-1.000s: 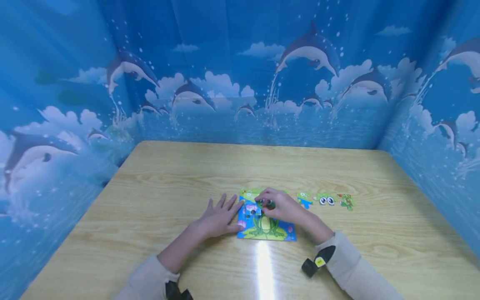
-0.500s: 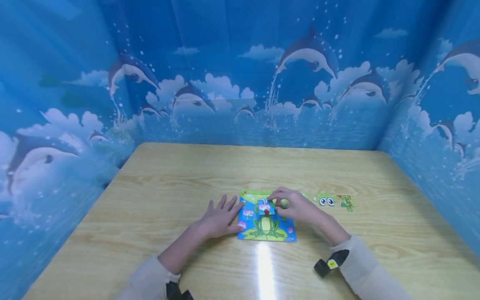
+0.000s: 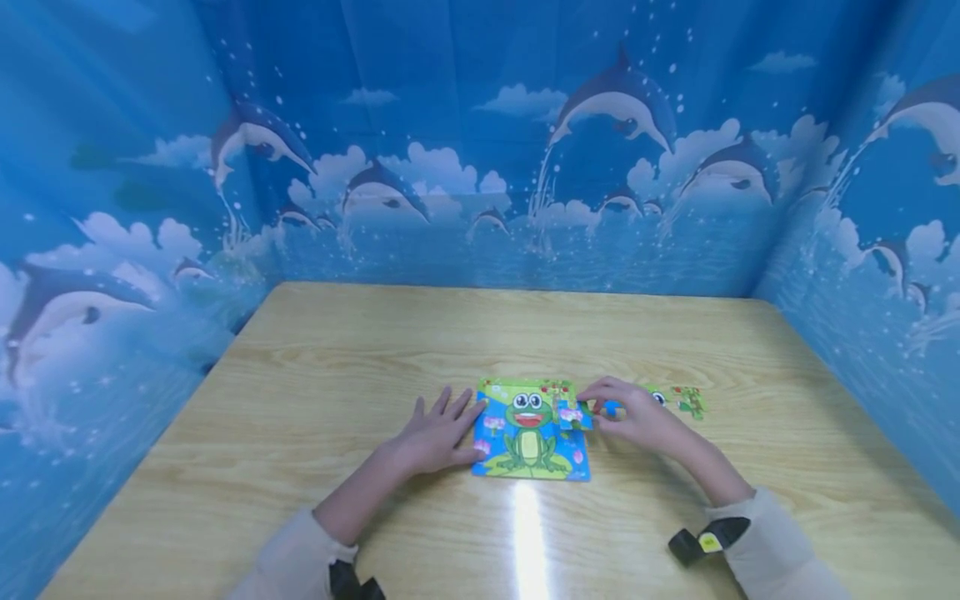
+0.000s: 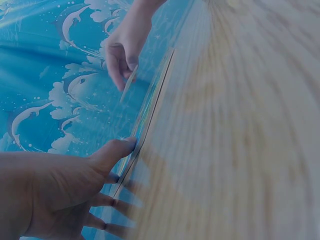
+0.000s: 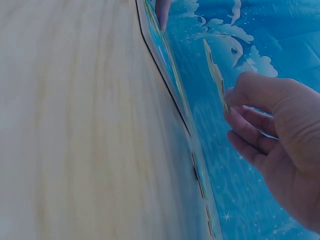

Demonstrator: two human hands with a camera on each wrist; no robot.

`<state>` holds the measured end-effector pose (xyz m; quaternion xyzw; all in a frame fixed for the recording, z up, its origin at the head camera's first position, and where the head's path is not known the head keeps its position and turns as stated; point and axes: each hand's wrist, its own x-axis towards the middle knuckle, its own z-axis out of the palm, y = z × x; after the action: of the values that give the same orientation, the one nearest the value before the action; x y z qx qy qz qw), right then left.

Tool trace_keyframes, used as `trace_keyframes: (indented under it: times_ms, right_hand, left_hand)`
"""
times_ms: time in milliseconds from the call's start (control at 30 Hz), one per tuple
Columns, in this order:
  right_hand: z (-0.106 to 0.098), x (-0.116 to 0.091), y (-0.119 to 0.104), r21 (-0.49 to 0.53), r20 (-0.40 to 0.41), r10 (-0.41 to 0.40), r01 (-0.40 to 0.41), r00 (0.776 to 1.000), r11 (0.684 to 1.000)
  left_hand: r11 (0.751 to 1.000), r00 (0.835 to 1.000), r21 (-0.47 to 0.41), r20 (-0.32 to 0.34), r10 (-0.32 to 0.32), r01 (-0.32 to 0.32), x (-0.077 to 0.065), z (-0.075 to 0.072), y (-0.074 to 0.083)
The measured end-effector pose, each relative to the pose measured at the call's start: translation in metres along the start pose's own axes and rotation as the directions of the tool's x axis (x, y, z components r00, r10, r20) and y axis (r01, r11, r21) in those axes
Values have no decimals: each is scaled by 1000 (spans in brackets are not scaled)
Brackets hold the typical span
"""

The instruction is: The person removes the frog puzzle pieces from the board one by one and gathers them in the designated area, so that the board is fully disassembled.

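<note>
A square puzzle board [image 3: 530, 450] with a green frog picture lies flat on the table in the head view. My left hand [image 3: 432, 440] is spread flat at its left edge, with fingertips and thumb touching the rim. My right hand [image 3: 639, 423] pinches a blue puzzle piece [image 3: 573, 417] with a pink flower between thumb and fingers. That piece covers part of the board's right side. Both wrist views show it raised off the surface, its thin edge [image 5: 216, 75] tilted and apart from the board.
Loose puzzle pieces lie right of the board: a blue one [image 3: 612, 407] partly behind my right hand, one with eyes [image 3: 658, 398] partly covered, and a tree piece [image 3: 690, 402]. The wooden table [image 3: 360, 350] is walled by a dolphin curtain [image 3: 465, 150].
My right hand has carried the flower piece rightward, from the board's left part across the frog's face to its right edge. My left hand has stayed in place.
</note>
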<state>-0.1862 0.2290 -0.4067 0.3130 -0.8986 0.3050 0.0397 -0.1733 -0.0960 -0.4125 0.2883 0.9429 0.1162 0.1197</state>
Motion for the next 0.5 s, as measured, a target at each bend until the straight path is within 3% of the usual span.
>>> trace_keyframes:
  times_ms: [500]
  right_hand:
    - [-12,-32,19,-55,-81,-51,47,995,997]
  left_hand:
    - [1000,1000,-7,2,-4,4,0,-1,0]
